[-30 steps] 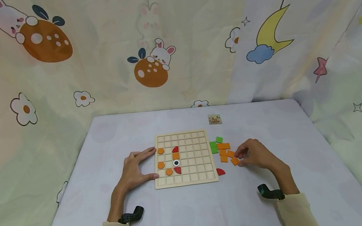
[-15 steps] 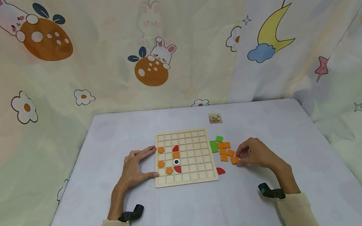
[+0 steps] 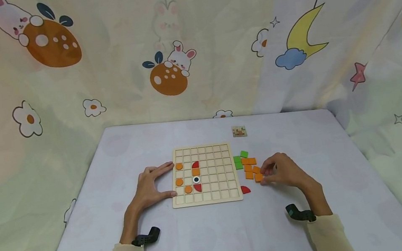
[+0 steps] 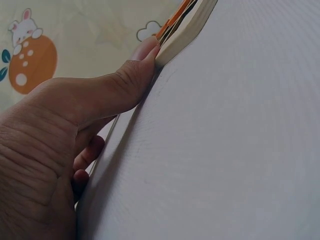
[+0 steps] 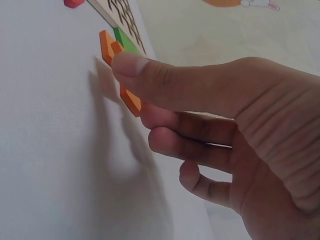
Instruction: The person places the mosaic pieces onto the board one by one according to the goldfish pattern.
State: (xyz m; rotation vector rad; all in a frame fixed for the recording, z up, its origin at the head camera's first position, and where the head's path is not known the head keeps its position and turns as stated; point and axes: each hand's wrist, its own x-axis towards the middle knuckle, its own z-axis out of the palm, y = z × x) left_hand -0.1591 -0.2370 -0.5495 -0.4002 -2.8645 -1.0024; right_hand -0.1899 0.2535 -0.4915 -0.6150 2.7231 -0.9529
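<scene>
My left hand (image 3: pixel 148 188) steadies the left edge of a wooden grid board (image 3: pixel 218 182), thumb and fingers spread along it. In the left wrist view, the thumb (image 4: pixel 135 75) presses the board's edge. On the board lie orange discs (image 3: pixel 179 182), red quarter-circles (image 3: pixel 198 187), an orange square (image 3: pixel 195 172) and a black-and-white eye disc (image 3: pixel 196 180). Right of the board, my right hand (image 3: pixel 283 170) pinches a loose orange square tile (image 3: pixel 258 178) between thumb and fingers, at the edge of a cluster of orange tiles (image 3: pixel 248 171). The thumb covers part of the tiles in the right wrist view.
Green tiles (image 3: pixel 238 162) lie against the board's right edge, with a single green tile (image 3: pixel 244 153) above. A loose red quarter-circle (image 3: pixel 245 189) sits near the lower right corner. Behind stands a small pattern card (image 3: pixel 239 131) flat on the white-covered table (image 3: pixel 216 242).
My right hand has shifted slightly left, bringing the orange tile closer against the other orange tiles. My left hand has stayed at the board's edge.
</scene>
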